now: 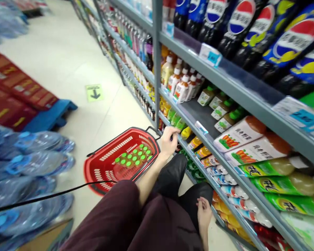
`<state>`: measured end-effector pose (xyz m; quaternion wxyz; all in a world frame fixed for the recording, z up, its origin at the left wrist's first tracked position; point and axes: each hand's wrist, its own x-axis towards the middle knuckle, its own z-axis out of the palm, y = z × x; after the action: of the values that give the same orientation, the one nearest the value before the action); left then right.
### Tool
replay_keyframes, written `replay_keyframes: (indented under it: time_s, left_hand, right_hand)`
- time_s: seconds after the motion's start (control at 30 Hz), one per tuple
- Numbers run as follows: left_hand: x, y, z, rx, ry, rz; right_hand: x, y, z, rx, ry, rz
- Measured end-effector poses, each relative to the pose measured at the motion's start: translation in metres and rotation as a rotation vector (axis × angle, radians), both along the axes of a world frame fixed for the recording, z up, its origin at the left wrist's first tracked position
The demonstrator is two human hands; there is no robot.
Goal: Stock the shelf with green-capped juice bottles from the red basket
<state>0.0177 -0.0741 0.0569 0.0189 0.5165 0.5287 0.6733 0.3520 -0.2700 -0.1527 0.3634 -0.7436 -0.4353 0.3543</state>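
Observation:
My left hand (169,141) is closed on the black handle (152,129) of a red shopping basket (117,141). The basket stands on the floor to the left, beside the shelf. Inside it are several bottles with bright green caps (135,158). My right hand (204,211) hangs low by my leg near the lower shelves. Its fingers are loosely bent and apart, with nothing in them.
Drink shelves (188,45) run along the right, with large cola bottles (240,17) on top and juice bottles (181,87) below. To the left lie water bottle packs (34,164) and red cartons (13,87) on a blue pallet (49,115). A floor arrow sticker (94,92) lies ahead.

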Motion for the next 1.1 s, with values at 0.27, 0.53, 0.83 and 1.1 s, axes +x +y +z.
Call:
replay_keyframes:
  time_s: [0.27, 0.53, 0.83, 1.1]
  left_hand:
    - [-0.026, -0.183, -0.173, -1.065, 0.015, -0.203]
    - [-0.017, -0.112, -0.209, -1.142, 0.213, -0.365]
    - [0.021, -0.054, -0.223, -0.994, 0.248, -0.605]
    - [-0.040, -0.094, -0.254, -0.983, 0.002, -0.507]
  right_hand:
    - [0.008, -0.001, -0.003, -0.027, -0.023, 0.099]
    - [0.005, 0.001, 0.001, -0.034, -0.049, 0.088]
    - [0.001, 0.004, 0.009, -0.081, -0.076, 0.080]
    - [-0.002, 0.009, 0.011, -0.128, -0.150, 0.113]
